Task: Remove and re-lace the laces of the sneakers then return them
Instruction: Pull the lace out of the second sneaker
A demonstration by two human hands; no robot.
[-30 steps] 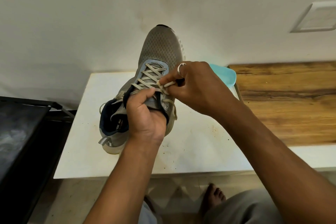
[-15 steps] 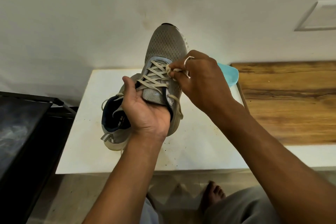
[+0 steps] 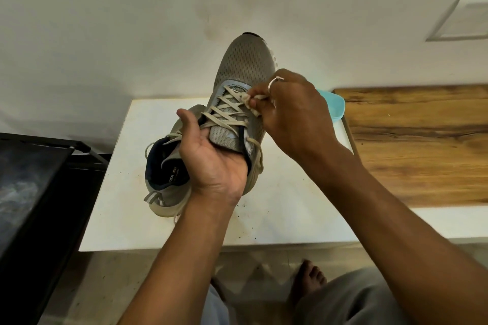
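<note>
A plain off-white wall (image 3: 105, 21) backs a smooth white worktop (image 3: 290, 214), with a grainy wooden slab (image 3: 422, 145) lying to its right. A grey mesh sneaker (image 3: 245, 66) is held above the worktop. Its long axis runs from the navy-lined heel nearest the person to the rounded toe, which points up and away at the wall. The left hand (image 3: 214, 161) grips its middle, thumb up and fingers wrapped out of sight. The right hand (image 3: 295, 113), wearing a pale ring (image 3: 273, 82), pinches a bunched bit of the flat beige lace (image 3: 224, 111) beside the upper right eyelets. A teal dish (image 3: 332, 105) peeks out from behind that hand.
</note>
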